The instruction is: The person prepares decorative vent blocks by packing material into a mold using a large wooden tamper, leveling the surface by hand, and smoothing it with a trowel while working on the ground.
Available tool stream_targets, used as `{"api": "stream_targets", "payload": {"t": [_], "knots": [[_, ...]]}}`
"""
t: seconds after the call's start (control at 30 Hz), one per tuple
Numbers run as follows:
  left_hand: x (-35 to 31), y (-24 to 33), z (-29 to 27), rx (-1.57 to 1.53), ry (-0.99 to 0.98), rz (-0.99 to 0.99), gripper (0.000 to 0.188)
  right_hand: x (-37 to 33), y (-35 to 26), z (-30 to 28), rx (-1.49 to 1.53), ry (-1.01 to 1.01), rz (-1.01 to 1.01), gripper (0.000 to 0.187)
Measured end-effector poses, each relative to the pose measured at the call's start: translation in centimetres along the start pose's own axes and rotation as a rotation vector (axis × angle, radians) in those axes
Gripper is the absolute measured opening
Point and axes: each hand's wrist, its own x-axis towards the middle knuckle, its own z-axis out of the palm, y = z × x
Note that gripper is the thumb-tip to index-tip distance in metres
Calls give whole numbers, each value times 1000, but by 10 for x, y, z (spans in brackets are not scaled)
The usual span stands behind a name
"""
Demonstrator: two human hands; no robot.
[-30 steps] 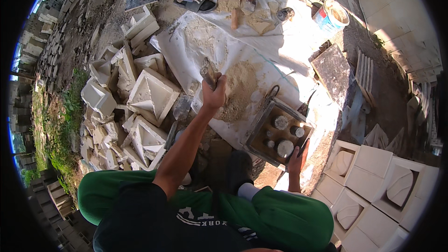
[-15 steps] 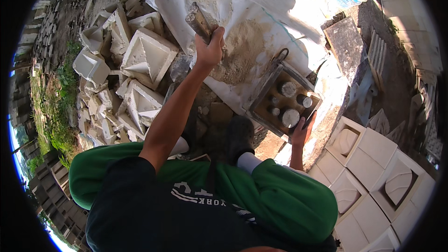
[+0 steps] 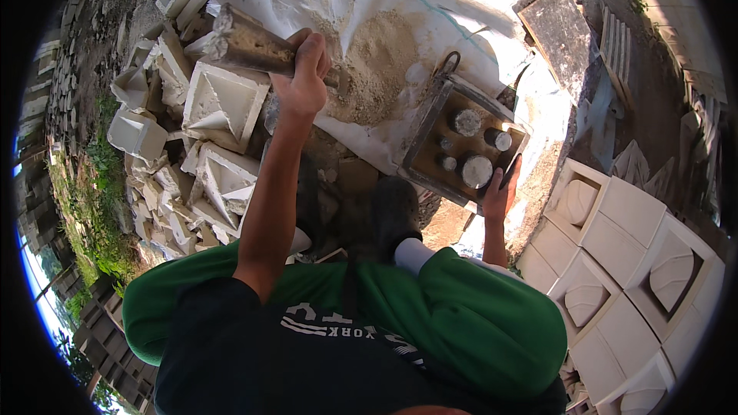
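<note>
My left hand (image 3: 306, 77) is raised and wrapped around a worn wooden club (image 3: 254, 44), its thick, pale end pointing left. Below it lies a heap of greyish powder (image 3: 380, 65) on a white sheet. My right hand (image 3: 501, 190) grips the near right edge of a dark rectangular mould (image 3: 429, 124). Inside this box stand several round posts, the larger ones with pale tops, such as the post (image 3: 477, 171) nearest my hand. A metal loop handle (image 3: 448, 64) sticks up from the mould's far left corner.
Broken white cast blocks (image 3: 225, 106) are piled on the left. Neat rows of pale blocks with leaf-like shapes (image 3: 578, 201) stand at the right. A dark board (image 3: 557, 38) lies at the far right, beside slatted wood (image 3: 616, 61). My shoe (image 3: 396, 207) is just before the mould.
My left hand has moved left with the wooden club, which has swung from nearly upright to nearly level. My right hand stays on the mould. The view has shifted slightly.
</note>
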Motion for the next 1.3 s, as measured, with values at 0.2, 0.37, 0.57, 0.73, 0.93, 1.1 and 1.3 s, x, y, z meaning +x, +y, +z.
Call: {"api": "stream_targets", "payload": {"t": [0.2,0.37,0.57,0.73,0.93,1.1,1.3], "knots": [[-19,-55,-30,-26,-119,93,32,4,6,1,19,-2,19,57],[-6,-63,-21,142,-10,-54,33,1,6,-1,21,-36,35,57],[-12,-6,-13,-167,-237,-14,33,4,2,-3,98,-46,84,56],[-9,-58,-24,-60,-25,-59,32,0,6,0,-69,9,-9,54],[-12,14,1,-115,-209,-6,34,4,2,-3,-25,-43,72,57],[-22,-58,-15,-77,-108,-35,31,5,0,-1,-15,-44,96,57],[-19,-14,-11,-82,-107,-77,31,6,-9,-7,103,-55,133,52]]}}
